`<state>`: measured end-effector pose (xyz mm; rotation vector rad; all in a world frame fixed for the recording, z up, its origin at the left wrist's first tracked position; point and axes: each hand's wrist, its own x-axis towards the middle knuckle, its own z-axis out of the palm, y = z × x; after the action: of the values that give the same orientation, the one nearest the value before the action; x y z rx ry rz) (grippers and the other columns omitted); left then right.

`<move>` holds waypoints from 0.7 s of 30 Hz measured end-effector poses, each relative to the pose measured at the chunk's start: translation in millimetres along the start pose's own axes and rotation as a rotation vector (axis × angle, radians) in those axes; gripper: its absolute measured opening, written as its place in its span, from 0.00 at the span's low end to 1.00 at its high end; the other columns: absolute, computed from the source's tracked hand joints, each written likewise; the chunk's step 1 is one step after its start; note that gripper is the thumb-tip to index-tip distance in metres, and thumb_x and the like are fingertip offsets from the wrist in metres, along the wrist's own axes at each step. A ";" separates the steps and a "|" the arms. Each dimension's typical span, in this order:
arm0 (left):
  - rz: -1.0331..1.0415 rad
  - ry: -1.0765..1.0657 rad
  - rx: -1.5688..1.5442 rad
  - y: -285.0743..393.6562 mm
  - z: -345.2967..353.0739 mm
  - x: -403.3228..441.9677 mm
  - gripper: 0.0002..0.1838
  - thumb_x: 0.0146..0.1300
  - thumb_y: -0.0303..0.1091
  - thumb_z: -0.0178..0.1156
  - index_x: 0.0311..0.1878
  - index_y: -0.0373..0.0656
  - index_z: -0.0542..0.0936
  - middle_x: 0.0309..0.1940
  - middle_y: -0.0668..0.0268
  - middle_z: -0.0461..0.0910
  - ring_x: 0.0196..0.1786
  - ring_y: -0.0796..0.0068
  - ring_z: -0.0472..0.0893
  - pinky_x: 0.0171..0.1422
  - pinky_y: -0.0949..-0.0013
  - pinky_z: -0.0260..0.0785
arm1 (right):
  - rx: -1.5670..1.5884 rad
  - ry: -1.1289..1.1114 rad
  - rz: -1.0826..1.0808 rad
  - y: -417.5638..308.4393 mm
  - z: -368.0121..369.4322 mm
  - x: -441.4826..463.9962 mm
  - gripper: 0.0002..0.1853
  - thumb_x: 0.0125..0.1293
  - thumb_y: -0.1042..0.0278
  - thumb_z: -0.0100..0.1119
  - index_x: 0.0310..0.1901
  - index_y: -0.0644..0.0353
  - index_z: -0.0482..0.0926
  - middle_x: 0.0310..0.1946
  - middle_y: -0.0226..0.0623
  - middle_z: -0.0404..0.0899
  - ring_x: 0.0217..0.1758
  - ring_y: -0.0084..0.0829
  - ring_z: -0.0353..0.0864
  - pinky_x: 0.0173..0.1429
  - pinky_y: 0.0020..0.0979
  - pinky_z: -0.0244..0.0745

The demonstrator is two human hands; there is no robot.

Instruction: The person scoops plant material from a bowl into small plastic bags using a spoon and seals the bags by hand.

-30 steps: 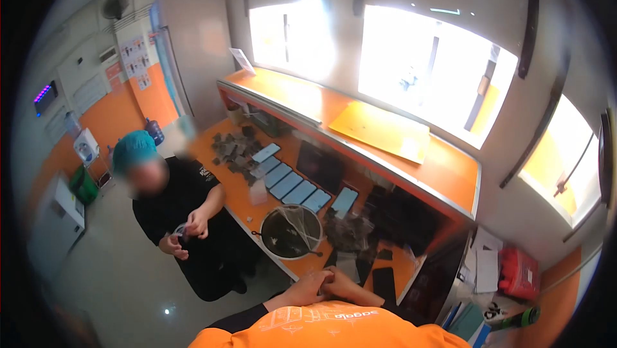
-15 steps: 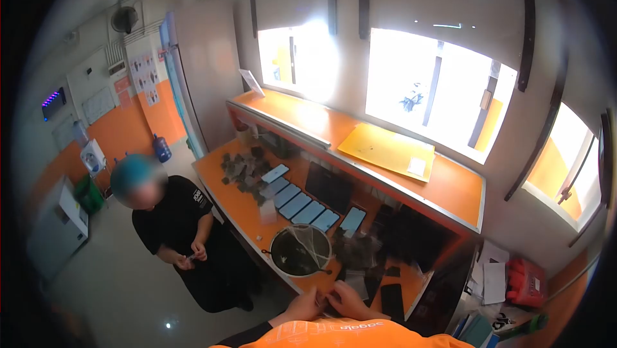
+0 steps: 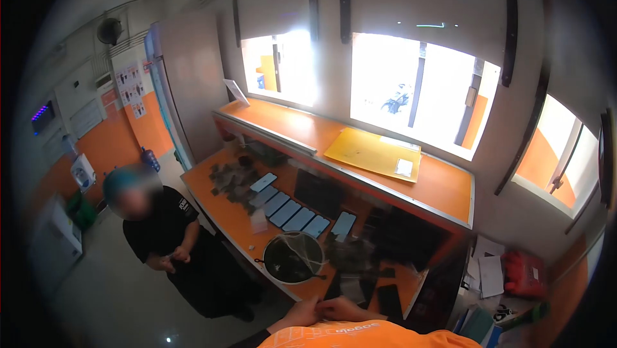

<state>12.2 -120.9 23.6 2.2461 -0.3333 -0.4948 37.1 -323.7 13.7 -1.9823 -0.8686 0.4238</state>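
Note:
My left hand [image 3: 304,312] and my right hand [image 3: 342,310] meet low in front of my orange shirt, at the desk's near edge. Both have their fingers curled in and pressed close; whatever lies between them is too small or hidden to make out. Just beyond them stands a round metal pot [image 3: 266,271] with dark contents and something clear, like plastic, across its top. To the right of the pot lie dark flat packets [image 3: 352,257], blurred in detail. A black phone-like slab [image 3: 389,301] rests right of my right hand.
Several phone-like slabs with pale blue faces [image 3: 278,204] line the orange desk [image 3: 200,179]. Small packets [image 3: 232,179] are heaped at its far left. A yellow folder [image 3: 369,154] lies on the raised shelf. At left, a person in black [image 3: 168,232] stands with hands together.
The view has shifted, so the desk and its things sit further left in the picture. My hands have drawn closer together. The other person's hands remain together.

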 end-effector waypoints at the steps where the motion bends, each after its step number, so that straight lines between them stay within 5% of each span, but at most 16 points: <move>1: 0.012 0.002 0.005 0.1 -0.8 -0.4 0.22 0.61 0.42 0.65 0.55 0.44 0.76 0.47 0.48 0.83 0.55 0.45 0.81 0.55 0.51 0.74 | -0.011 -0.001 0.003 -1.1 -0.6 0.5 0.12 0.68 0.64 0.64 0.51 0.54 0.86 0.41 0.43 0.88 0.43 0.44 0.89 0.50 0.36 0.81; 8: -0.060 -0.001 0.086 22.7 -23.4 -17.8 0.18 0.60 0.42 0.66 0.50 0.43 0.80 0.47 0.49 0.83 0.54 0.46 0.82 0.55 0.52 0.74 | 0.008 -0.071 -0.013 -7.9 3.4 9.0 0.13 0.69 0.64 0.65 0.52 0.54 0.85 0.42 0.42 0.88 0.45 0.42 0.89 0.51 0.35 0.81; 14: -0.076 0.166 -0.201 -7.8 -8.1 -29.1 0.21 0.59 0.47 0.69 0.48 0.42 0.81 0.41 0.50 0.85 0.49 0.46 0.84 0.50 0.53 0.76 | 0.133 0.060 0.032 -21.5 5.1 1.3 0.13 0.71 0.68 0.61 0.55 0.59 0.82 0.47 0.43 0.87 0.51 0.32 0.87 0.56 0.34 0.79; 21: -0.156 0.319 -0.250 -49.1 -10.7 -60.8 0.17 0.55 0.41 0.73 0.43 0.43 0.81 0.35 0.59 0.86 0.39 0.60 0.87 0.45 0.62 0.78 | -0.177 0.509 0.028 -10.7 -43.1 34.8 0.14 0.65 0.73 0.61 0.52 0.62 0.77 0.45 0.46 0.79 0.44 0.47 0.82 0.51 0.39 0.78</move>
<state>-33.2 -58.5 7.7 2.0713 0.0664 -0.2356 82.4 -321.0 47.3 -2.1269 -0.5662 -0.1506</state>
